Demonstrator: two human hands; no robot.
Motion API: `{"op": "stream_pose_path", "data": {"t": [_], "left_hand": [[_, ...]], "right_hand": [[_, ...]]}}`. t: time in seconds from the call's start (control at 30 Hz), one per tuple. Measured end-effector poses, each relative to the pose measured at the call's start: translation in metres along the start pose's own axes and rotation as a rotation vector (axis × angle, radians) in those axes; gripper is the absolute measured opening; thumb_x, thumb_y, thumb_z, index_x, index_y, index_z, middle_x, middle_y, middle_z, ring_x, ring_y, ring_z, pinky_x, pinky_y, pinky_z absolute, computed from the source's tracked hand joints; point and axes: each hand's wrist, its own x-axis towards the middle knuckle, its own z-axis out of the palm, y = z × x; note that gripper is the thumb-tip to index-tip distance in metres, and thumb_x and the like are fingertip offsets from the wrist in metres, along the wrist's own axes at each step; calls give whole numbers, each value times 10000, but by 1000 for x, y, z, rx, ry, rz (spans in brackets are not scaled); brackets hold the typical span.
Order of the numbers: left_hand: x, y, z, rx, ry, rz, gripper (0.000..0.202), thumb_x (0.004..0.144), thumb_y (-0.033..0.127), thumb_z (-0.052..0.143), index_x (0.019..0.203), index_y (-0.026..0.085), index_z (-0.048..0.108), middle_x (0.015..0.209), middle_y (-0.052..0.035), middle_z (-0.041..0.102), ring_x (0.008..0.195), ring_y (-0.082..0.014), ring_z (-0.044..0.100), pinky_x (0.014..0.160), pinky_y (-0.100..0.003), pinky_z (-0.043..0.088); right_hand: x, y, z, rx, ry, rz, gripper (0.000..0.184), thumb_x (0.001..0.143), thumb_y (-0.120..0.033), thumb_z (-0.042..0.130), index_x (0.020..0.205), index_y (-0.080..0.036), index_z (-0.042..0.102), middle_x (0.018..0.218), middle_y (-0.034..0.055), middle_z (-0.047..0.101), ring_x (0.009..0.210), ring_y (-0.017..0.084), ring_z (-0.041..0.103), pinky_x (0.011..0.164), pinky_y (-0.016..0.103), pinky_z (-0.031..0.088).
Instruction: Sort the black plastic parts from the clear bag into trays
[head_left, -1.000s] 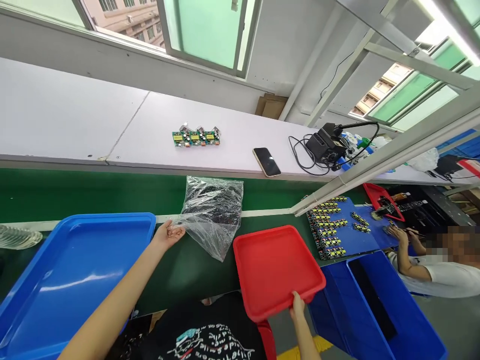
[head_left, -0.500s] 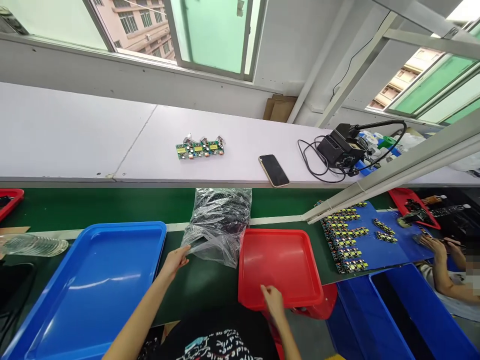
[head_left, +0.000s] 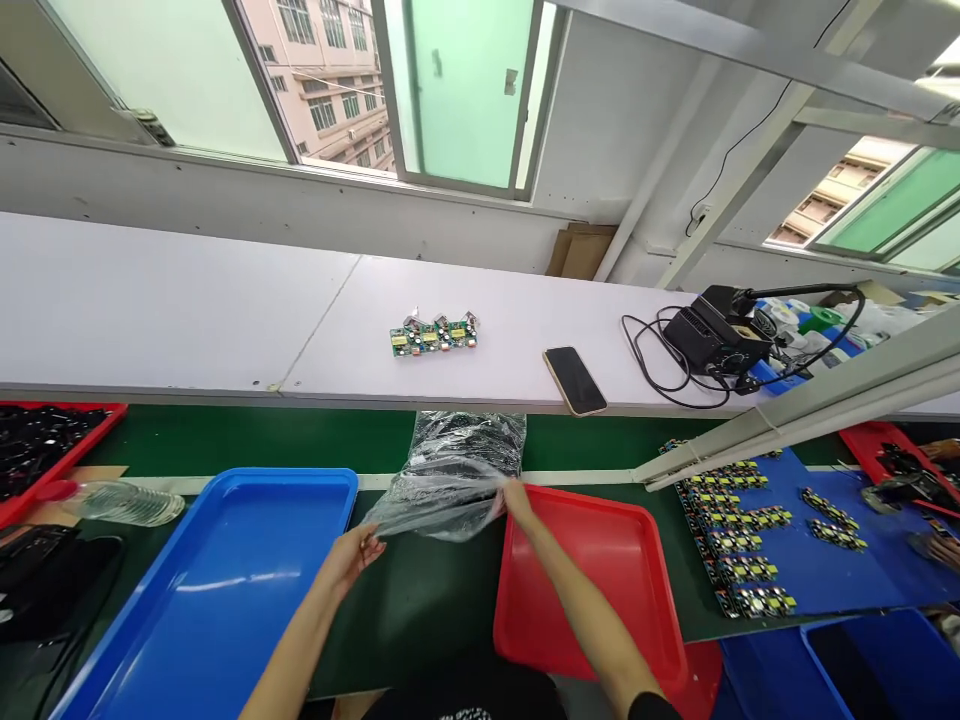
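Observation:
A clear plastic bag (head_left: 457,470) with dark parts inside lies on the green belt (head_left: 247,440) in front of me. My left hand (head_left: 354,555) pinches the bag's near left corner. At the bag's right edge, just above the rim of an empty red tray (head_left: 600,590), my right hand (head_left: 516,497) grips the plastic. A large empty blue tray (head_left: 217,580) sits to the left of my left arm.
A strip of green circuit boards (head_left: 433,336), a phone (head_left: 574,380) and a soldering station (head_left: 716,338) lie on the white shelf behind. A blue mat with several small boards (head_left: 750,530) is at the right, a red tray of black parts (head_left: 45,450) at far left.
My right hand left the red tray's near edge and reached up to the bag's right side. The view tilted up and shifted left; the red tray now rests on the belt.

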Motion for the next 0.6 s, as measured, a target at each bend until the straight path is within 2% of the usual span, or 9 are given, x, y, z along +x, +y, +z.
{"op": "stream_pose_path", "data": {"t": [0.07, 0.17, 0.27, 0.33, 0.4, 0.5, 0.53, 0.6], "left_hand": [[-11, 32, 11, -17, -42, 89, 276, 579, 165, 668, 439, 200, 433, 417, 29, 449, 420, -102, 484, 553, -257, 536], [-35, 92, 24, -30, -123, 262, 328, 562, 226, 671, 400, 204, 387, 407, 39, 413, 438, -91, 451, 585, -245, 525], [-69, 145, 25, -12, -148, 392, 346, 569, 242, 690, 416, 212, 381, 361, 79, 295, 408, -83, 390, 557, -237, 497], [-94, 168, 20, 1, -161, 432, 343, 588, 236, 695, 437, 212, 388, 352, 93, 252, 388, -74, 351, 541, -232, 479], [-116, 178, 13, 19, -181, 451, 351, 613, 246, 690, 449, 214, 381, 350, 98, 240, 368, -62, 296, 530, -239, 466], [-133, 176, 1, 119, -212, 522, 392, 667, 341, 673, 451, 222, 368, 352, 88, 232, 357, -73, 265, 463, -252, 410], [-134, 172, -4, 186, -199, 574, 415, 695, 384, 655, 446, 222, 364, 361, 73, 259, 371, -86, 302, 456, -254, 395], [-127, 161, -13, 363, -70, 730, 445, 751, 450, 602, 447, 213, 379, 408, 41, 357, 432, -113, 397, 472, -251, 397]], "right_hand": [[0, -30, -27, 240, 11, -75, 378, 936, -467, 477, 766, -139, 556, 612, -47, 521, 525, 86, 515, 554, 243, 465], [-15, -73, -61, 568, 11, -220, 365, 905, -419, 484, 629, -185, 437, 484, -84, 362, 451, 82, 436, 505, 225, 410], [-42, -104, -82, 824, -42, -332, 368, 803, -357, 537, 545, -213, 317, 451, -85, 269, 437, 80, 388, 465, 210, 353], [-58, -116, -90, 953, -96, -373, 360, 727, -289, 596, 541, -215, 297, 461, -89, 242, 436, 69, 347, 448, 198, 328], [-69, -122, -94, 1049, -151, -390, 351, 676, -210, 634, 554, -213, 305, 484, -94, 237, 436, 57, 306, 432, 183, 313], [-77, -126, -94, 1154, -221, -385, 314, 665, -152, 638, 588, -203, 338, 537, -86, 295, 461, 46, 316, 440, 160, 336], [-78, -126, -92, 1181, -244, -378, 293, 669, -145, 633, 604, -200, 352, 558, -81, 319, 480, 45, 341, 463, 153, 362], [-79, -126, -85, 1215, -302, -356, 260, 667, -136, 631, 638, -195, 380, 588, -76, 354, 518, 44, 384, 513, 144, 403]]}}
